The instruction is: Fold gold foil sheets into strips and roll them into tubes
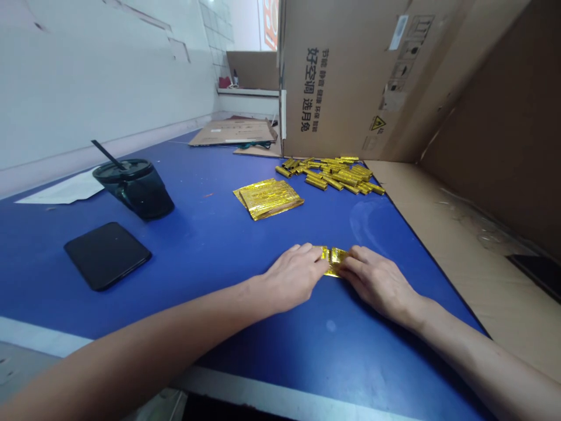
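Note:
Both hands meet over a sheet of gold foil paper (337,255) on the blue tabletop, and a dark line or fold runs across its middle. My left hand (300,272) has its curled fingers on the sheet's left part. On the right part, my right hand (377,278) pinches the edge with bent fingers. Much of the sheet is hidden under the fingers. Beyond the hands lies a small stack of flat gold foil sheets (272,199), slightly fanned. Farther back, a heap of rolled gold foil tubes (337,175) lies near the cardboard.
A dark cup (146,190) with a straw stands at the left, with a black phone (107,255) nearer me and white paper (65,188) behind. A large cardboard box (350,76) walls off the back right. Flat cardboard (232,132) lies at the back.

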Demonstrator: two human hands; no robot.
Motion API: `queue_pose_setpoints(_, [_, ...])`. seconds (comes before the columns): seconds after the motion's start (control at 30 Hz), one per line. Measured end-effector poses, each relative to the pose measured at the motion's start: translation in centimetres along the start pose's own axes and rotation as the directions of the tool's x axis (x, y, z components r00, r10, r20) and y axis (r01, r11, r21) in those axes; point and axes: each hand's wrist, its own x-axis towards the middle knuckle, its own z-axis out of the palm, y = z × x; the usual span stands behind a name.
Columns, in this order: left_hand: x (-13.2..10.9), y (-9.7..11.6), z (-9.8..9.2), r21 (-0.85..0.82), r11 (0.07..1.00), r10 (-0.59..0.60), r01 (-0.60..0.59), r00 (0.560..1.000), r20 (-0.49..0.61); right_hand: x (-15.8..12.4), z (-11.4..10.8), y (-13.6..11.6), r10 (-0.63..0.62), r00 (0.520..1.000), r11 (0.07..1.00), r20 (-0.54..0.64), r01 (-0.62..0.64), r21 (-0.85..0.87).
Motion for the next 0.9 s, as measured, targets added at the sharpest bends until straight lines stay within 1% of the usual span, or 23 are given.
queue_pose_setpoints(0.1, [-0.1,-0.1,0.1,-0.038,0.999,0.010,-0.010,1.000,0.003,-0.1,-0.5,0.4,-0.073,0.997,0.996,0.019,0.072,0.046])
queue_pose_setpoints(0.23, [0.0,-0.3,0.2,-0.066,0.998,0.015,-0.014,1.000,0.008,-0.3,-0.9,0.5,-0.106,0.994,0.989,0.025,0.103,0.104])
queue_pose_setpoints(0.33, [0.0,-0.4,0.3,-0.072,0.997,0.027,-0.027,1.000,0.004,-0.3,-0.9,0.4,-0.113,0.993,0.990,0.037,0.109,0.084])
queue_pose_setpoints(0.47, [0.1,-0.4,0.3,-0.019,0.999,0.030,-0.030,1.000,-0.008,-0.2,-0.6,0.3,-0.126,0.992,0.992,0.027,0.125,0.031])
queue_pose_setpoints(0.6, [0.0,-0.4,0.5,-0.012,1.000,-0.002,0.002,1.000,-0.023,-0.2,-0.2,0.5,-0.113,0.994,0.991,-0.005,0.113,0.067])
queue_pose_setpoints(0.7, [0.0,-0.4,0.6,-0.001,0.999,-0.038,0.038,0.999,-0.037,-0.2,-0.3,0.6,-0.096,0.995,0.992,-0.005,0.096,0.086])
queue_pose_setpoints(0.9, [0.1,-0.4,1.1,0.008,0.999,-0.040,0.041,0.998,-0.049,-0.2,-0.6,0.4,-0.091,0.996,0.992,0.004,0.091,0.087])
